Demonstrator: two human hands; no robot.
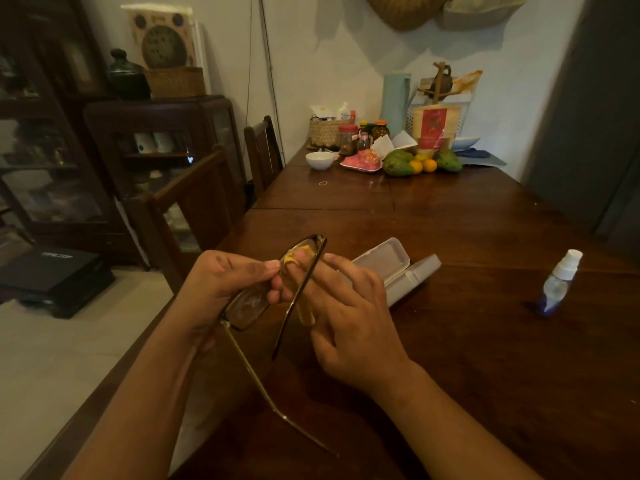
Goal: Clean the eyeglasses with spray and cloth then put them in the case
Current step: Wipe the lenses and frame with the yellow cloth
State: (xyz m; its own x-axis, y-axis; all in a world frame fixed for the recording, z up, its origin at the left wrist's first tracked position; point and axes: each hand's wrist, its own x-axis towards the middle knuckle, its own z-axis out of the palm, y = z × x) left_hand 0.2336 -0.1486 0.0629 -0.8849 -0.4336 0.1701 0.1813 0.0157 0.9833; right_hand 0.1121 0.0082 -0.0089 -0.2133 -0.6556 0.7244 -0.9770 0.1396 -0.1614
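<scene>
The eyeglasses point(247, 306) have a thin dark-gold frame and unfolded temples. I hold them above the near left part of the wooden table point(485, 237). My left hand point(221, 289) grips the frame near the bridge. My right hand point(346, 313) presses a small yellow cloth point(304, 310) against the far lens, and part of the cloth shows through that lens. The clear plastic case point(398, 271) lies open on the table just behind my right hand. A small spray bottle point(559, 282) with a white cap stands upright on the right.
At the table's far end sit a white bowl point(319, 160), jars, a basket, mangoes and oranges point(420, 162). A rubber band point(322, 183) lies mid-table. Wooden chairs point(194, 209) line the left edge, with dark cabinets beyond.
</scene>
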